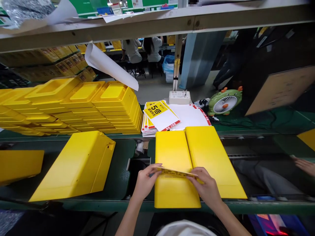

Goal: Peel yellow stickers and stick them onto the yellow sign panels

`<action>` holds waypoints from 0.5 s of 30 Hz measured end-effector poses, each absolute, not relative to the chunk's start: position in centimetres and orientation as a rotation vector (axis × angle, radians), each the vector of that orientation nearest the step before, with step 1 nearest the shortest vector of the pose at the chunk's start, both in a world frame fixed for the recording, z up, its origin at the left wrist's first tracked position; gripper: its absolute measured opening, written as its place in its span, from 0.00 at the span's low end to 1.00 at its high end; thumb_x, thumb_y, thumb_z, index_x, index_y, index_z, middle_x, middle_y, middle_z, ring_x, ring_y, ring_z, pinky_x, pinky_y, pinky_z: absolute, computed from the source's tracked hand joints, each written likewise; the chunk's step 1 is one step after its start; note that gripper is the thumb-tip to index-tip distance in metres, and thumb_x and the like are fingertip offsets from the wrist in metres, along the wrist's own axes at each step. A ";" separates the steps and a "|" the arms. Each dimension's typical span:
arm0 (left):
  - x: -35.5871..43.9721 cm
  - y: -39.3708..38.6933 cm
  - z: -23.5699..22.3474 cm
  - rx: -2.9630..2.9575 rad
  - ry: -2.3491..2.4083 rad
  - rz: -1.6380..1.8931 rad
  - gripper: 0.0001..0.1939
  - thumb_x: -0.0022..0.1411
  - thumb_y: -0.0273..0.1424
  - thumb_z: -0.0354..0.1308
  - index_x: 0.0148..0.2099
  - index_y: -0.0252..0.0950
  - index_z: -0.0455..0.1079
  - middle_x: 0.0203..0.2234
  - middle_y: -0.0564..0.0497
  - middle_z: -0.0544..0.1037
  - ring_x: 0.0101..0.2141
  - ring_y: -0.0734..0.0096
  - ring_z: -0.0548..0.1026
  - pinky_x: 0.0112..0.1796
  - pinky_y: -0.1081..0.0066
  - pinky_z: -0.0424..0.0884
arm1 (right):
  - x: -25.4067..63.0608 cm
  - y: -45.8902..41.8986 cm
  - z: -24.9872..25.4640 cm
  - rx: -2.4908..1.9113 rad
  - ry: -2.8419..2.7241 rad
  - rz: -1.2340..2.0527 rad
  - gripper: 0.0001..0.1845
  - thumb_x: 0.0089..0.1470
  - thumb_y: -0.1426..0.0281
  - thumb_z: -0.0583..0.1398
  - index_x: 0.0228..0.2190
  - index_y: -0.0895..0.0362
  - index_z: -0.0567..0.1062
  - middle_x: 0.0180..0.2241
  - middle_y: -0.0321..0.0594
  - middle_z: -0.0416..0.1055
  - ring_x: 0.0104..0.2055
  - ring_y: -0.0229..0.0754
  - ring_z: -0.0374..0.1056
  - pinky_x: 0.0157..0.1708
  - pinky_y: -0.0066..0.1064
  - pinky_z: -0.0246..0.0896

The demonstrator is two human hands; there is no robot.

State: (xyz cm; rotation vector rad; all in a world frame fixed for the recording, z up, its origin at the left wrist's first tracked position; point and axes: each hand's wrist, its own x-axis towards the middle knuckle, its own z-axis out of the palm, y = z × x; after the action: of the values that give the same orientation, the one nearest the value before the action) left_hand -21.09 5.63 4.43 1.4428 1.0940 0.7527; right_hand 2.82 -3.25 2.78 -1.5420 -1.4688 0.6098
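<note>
Head view across a green conveyor belt point(123, 157). The left hand point(147, 181) and right hand point(205, 186) were well apart, each pinched on one end of a narrow printed yellow card point(176, 172). The card was slightly bowed and lay across a yellow plastic panel point(177, 195) at the near edge of the belt; whether it touched the panel could not be told. A second yellow plastic panel point(214, 164) lay against the panel's right side, angled slightly. Two further panels point(73, 167) point(19, 165) lay to the left, well apart from the hands.

Beyond the far edge of the belt were long rows of stacked yellow plastic trays point(110, 108), a pile of printed cards point(159, 114) marked "5倍", and a white sheet with a red border point(190, 114). A white power box point(179, 97) and a green desk fan point(225, 101) stood further right. A co-worker's hand point(305, 165) showed at the right side, separate from the two hands.

Judged: the two-ended pinch probably kept the thin card steady and level, while the flat panels lay within easy reach, with the card pile close by.
</note>
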 end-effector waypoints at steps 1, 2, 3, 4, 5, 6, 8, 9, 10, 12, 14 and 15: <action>-21.2 5.4 4.3 1.446 1.104 0.776 0.10 0.58 0.33 0.57 0.42 0.39 0.73 0.38 0.49 0.78 0.41 0.64 0.76 0.43 0.68 0.72 | 2.7 -3.5 2.7 -1.515 -1.502 0.552 0.08 0.52 0.75 0.59 0.34 0.53 0.74 0.31 0.39 0.71 0.39 0.41 0.64 0.37 0.33 0.65; -21.2 5.1 4.1 1.450 1.107 0.799 0.09 0.58 0.34 0.57 0.40 0.39 0.74 0.38 0.49 0.79 0.41 0.64 0.75 0.44 0.68 0.72 | 2.6 -3.8 2.7 -1.491 -1.533 0.498 0.10 0.52 0.77 0.58 0.35 0.52 0.74 0.30 0.39 0.72 0.40 0.41 0.64 0.37 0.33 0.66; -21.3 4.8 4.0 1.457 1.098 0.818 0.09 0.58 0.33 0.57 0.40 0.39 0.74 0.38 0.50 0.79 0.42 0.64 0.75 0.46 0.67 0.71 | 2.5 -4.0 2.6 -1.475 -1.557 0.446 0.13 0.51 0.79 0.58 0.36 0.52 0.74 0.30 0.38 0.73 0.40 0.41 0.64 0.37 0.34 0.66; -21.4 4.6 3.9 1.471 1.084 0.843 0.09 0.58 0.33 0.57 0.40 0.39 0.75 0.38 0.50 0.79 0.44 0.64 0.74 0.49 0.66 0.69 | 2.4 -4.3 2.5 -1.464 -1.575 0.398 0.14 0.51 0.81 0.58 0.37 0.52 0.74 0.29 0.38 0.73 0.40 0.41 0.63 0.37 0.34 0.67; -21.5 4.3 3.8 1.489 1.066 0.871 0.09 0.58 0.33 0.57 0.40 0.40 0.75 0.38 0.50 0.79 0.45 0.64 0.74 0.50 0.66 0.68 | 2.4 -4.5 2.5 -1.458 -1.588 0.354 0.15 0.50 0.82 0.57 0.37 0.52 0.74 0.29 0.37 0.73 0.40 0.42 0.63 0.37 0.35 0.67; -21.6 4.1 3.7 1.511 1.046 0.895 0.09 0.58 0.32 0.57 0.41 0.41 0.75 0.38 0.50 0.79 0.45 0.64 0.73 0.51 0.66 0.67 | 2.3 -4.6 2.5 -1.452 -1.602 0.313 0.16 0.50 0.83 0.57 0.38 0.52 0.73 0.29 0.37 0.74 0.40 0.42 0.63 0.38 0.36 0.67; -21.7 3.7 3.7 1.555 1.013 0.936 0.10 0.58 0.30 0.57 0.43 0.42 0.74 0.39 0.51 0.79 0.45 0.65 0.73 0.50 0.67 0.68 | 2.4 -4.9 2.6 -1.432 -1.638 0.243 0.18 0.49 0.84 0.58 0.38 0.52 0.73 0.28 0.36 0.74 0.39 0.42 0.63 0.41 0.39 0.66; -21.8 3.5 3.7 1.570 1.004 0.948 0.11 0.58 0.30 0.57 0.43 0.43 0.74 0.39 0.52 0.79 0.45 0.66 0.73 0.50 0.67 0.68 | 2.4 -5.0 2.7 -1.417 -1.657 0.215 0.18 0.48 0.84 0.58 0.39 0.52 0.73 0.28 0.35 0.75 0.39 0.41 0.63 0.42 0.40 0.66; -21.9 3.3 3.8 1.579 1.001 0.950 0.11 0.58 0.29 0.57 0.44 0.43 0.74 0.39 0.52 0.79 0.45 0.66 0.73 0.49 0.68 0.69 | 2.5 -5.2 2.8 -1.402 -1.678 0.195 0.19 0.48 0.84 0.58 0.39 0.52 0.73 0.29 0.34 0.75 0.38 0.41 0.63 0.43 0.42 0.65; -22.0 2.9 4.1 1.596 0.995 0.946 0.11 0.58 0.29 0.58 0.44 0.45 0.74 0.39 0.53 0.79 0.45 0.66 0.73 0.49 0.69 0.69 | 2.6 -5.6 3.2 -1.386 -1.712 0.172 0.21 0.47 0.84 0.59 0.41 0.52 0.73 0.30 0.33 0.76 0.37 0.41 0.64 0.45 0.44 0.65; -22.1 2.4 4.4 1.610 0.994 0.932 0.11 0.58 0.28 0.57 0.43 0.45 0.74 0.39 0.53 0.79 0.45 0.66 0.74 0.49 0.69 0.69 | 2.8 -6.1 3.6 -1.396 -1.750 0.177 0.23 0.47 0.84 0.59 0.43 0.50 0.72 0.32 0.32 0.76 0.36 0.41 0.65 0.46 0.46 0.64; -22.1 2.2 4.5 1.617 0.997 0.927 0.11 0.58 0.28 0.57 0.43 0.46 0.74 0.38 0.54 0.79 0.44 0.67 0.74 0.49 0.70 0.69 | 2.8 -6.4 3.8 -1.407 -1.772 0.188 0.24 0.47 0.84 0.59 0.44 0.50 0.72 0.33 0.32 0.77 0.36 0.41 0.65 0.47 0.47 0.64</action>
State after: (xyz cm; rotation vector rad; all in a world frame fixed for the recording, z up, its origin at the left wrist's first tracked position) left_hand -22.11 2.16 4.51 1.6175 0.9967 0.9270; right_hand 2.81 -6.39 3.84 -1.4067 -1.7716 0.1882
